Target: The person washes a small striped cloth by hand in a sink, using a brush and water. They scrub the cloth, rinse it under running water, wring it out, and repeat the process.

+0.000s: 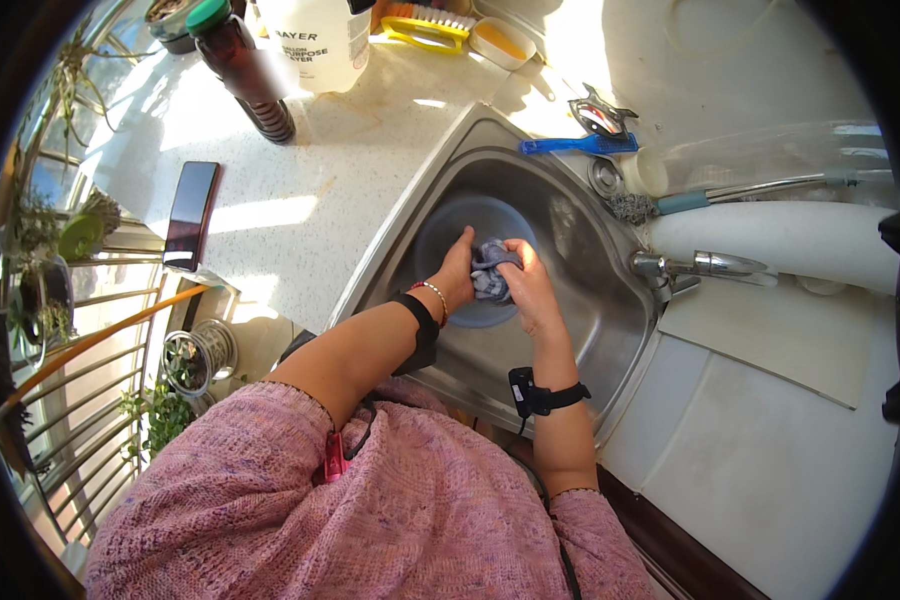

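Observation:
A bunched grey-blue patterned cloth (490, 283) is between my two hands above a round bluish basin (439, 225). The basin sits inside a stainless steel sink (607, 330). My left hand (460, 268) presses against the cloth's left side, thumb pointing up and away. On the other side, the fingers of my right hand (531, 289) grip the cloth's top and right edge. What the basin holds is hard to tell under my hands.
A chrome faucet (720, 264) reaches in from the right. Along the sink's back corner lie a blue-handled brush (577, 144) and a steel-wool scrubber (633, 208). A phone (192, 214), a dark bottle with a green cap (244, 82) and a jug sprayer (315, 45) occupy the left counter.

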Demonstrator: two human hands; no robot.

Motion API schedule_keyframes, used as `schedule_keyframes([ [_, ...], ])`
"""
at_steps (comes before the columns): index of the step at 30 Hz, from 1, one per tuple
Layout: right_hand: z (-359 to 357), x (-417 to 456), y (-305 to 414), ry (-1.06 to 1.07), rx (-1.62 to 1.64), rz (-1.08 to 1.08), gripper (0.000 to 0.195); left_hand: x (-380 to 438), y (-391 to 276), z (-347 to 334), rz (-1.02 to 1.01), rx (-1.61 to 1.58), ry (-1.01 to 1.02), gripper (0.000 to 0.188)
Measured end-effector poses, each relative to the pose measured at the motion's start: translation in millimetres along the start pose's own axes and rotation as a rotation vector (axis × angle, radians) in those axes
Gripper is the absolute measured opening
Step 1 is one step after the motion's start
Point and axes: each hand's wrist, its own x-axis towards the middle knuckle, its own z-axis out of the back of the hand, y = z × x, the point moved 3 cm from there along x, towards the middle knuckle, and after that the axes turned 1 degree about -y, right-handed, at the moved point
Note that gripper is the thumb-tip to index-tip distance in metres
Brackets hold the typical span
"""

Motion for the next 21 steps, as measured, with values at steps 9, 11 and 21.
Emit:
schedule_keyframes([
  [9, -8, 46, -36, -0.277, -0.760, 0.064, 0.024, -20, 0, -13, -0.098, 0.168, -0.373, 0.041],
  [11, 17, 64, -66, -0.344, -0.879, -0.055, 0.033, -33, 1, -18, -0.074, 0.382, -0.380, 0.043],
  [21, -16, 66, -114, 0.186, -1.160, 0.078, 0.031, -43, -60, -42, -0.269, -0.399, 0.095, 0.076],
])
